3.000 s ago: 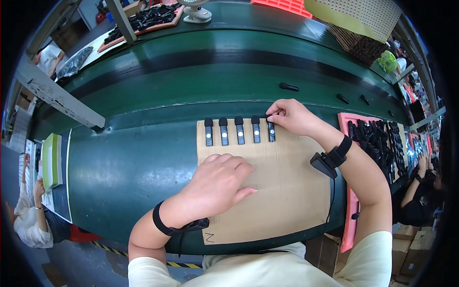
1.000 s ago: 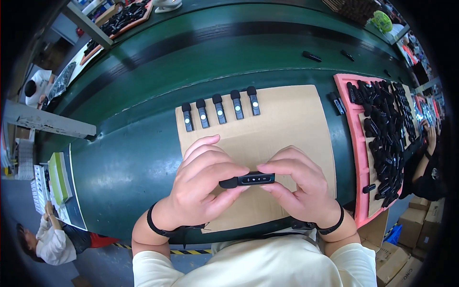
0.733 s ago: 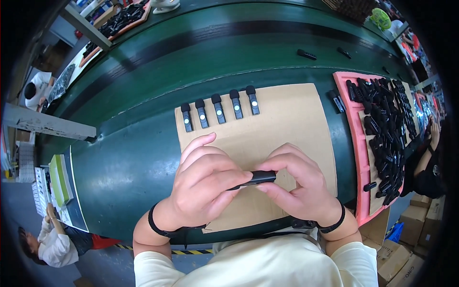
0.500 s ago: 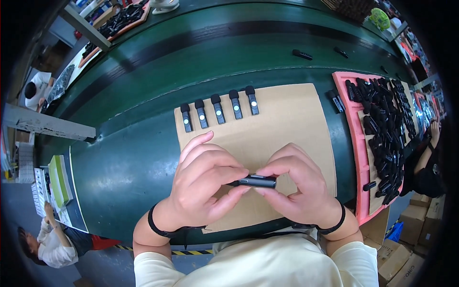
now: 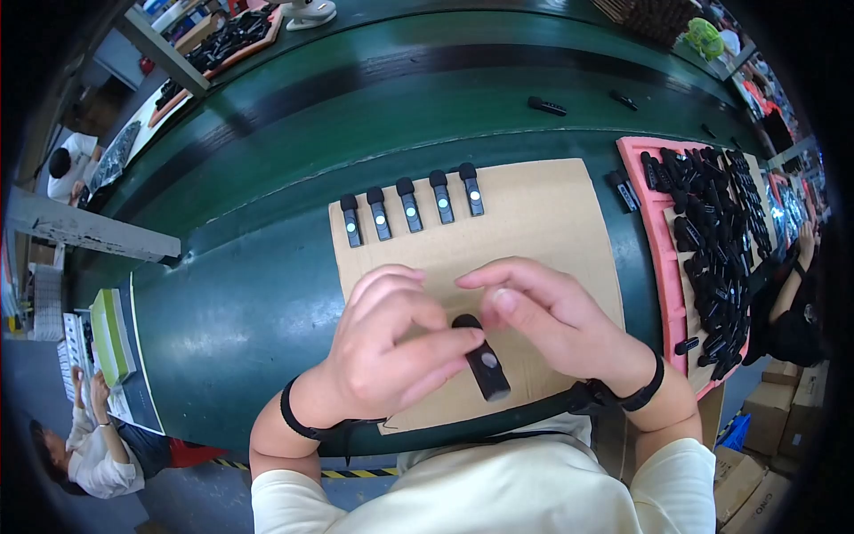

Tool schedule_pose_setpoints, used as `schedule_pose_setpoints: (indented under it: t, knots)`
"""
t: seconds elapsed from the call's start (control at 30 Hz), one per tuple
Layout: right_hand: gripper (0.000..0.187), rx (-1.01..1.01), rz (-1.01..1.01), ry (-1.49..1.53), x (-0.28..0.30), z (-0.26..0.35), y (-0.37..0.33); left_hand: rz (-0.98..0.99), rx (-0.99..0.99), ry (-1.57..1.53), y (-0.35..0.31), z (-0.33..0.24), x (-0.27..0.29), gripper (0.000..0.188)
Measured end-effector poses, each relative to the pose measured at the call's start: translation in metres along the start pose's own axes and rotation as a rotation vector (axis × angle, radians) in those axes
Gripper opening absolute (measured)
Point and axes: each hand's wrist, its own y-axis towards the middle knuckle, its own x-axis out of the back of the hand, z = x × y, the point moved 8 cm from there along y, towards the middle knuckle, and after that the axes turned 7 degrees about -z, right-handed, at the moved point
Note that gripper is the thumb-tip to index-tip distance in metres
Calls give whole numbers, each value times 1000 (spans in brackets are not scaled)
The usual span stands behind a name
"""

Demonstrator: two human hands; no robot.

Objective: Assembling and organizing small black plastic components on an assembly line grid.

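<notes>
My left hand (image 5: 387, 343) pinches a small black wireless microphone (image 5: 488, 372) between thumb and fingers. Its foam tip points away from me, and a round grey spot shows on its body. My right hand (image 5: 556, 316) is just to the right of it, fingers apart and holding nothing. Below both hands lies a brown cardboard sheet (image 5: 534, 196). Along its far edge, several like microphones (image 5: 409, 206) stand side by side in a row, foam tips away from me, each with a lit round spot.
At the right a pink foam tray (image 5: 654, 258) holds a heap of black microphones (image 5: 712, 267); one microphone (image 5: 624, 191) lies beside it. Others (image 5: 547, 106) lie on the green belt (image 5: 356, 98) beyond. A metal post (image 5: 98, 231) stands left. Other people work at both sides.
The right hand has let go of the microphone and opened. The left hand has turned the microphone from sideways to nearly upright in view. On the belt, loose microphones have shifted left.
</notes>
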Motion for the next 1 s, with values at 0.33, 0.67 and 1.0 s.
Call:
schedule_pose_setpoints:
  t: [0.33, 0.67, 1.0]
  knots:
    - [18, -69, 190, -62, 21, -9, 31, 47, -33, 149, -1, 1, -13, 29]
    - [16, 28, -81, -769, 92, -11, 119, 107, 88, 116, -3, 19, -16, 30]
    - [15, 9, -68, -937, 98, -21, 148, 117, 105, 105, -3, 21, -17, 24]
